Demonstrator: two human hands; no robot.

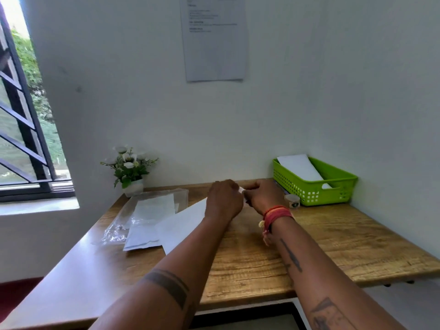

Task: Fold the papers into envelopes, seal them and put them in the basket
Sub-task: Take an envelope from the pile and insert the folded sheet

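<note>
Your open room is the bare wood of the table [333, 236] on the near right, and the near left edge. On the far right the green basket [316, 184] fills the corner against both walls, with a small tape roll [292, 201] just beside its near left corner. On the left, loose papers [152, 220] and a clear plastic bag [123, 222] cover the surface, and a flower pot [132, 172] stands at the far left against the wall. Both forearms cross the middle of the table.
</note>
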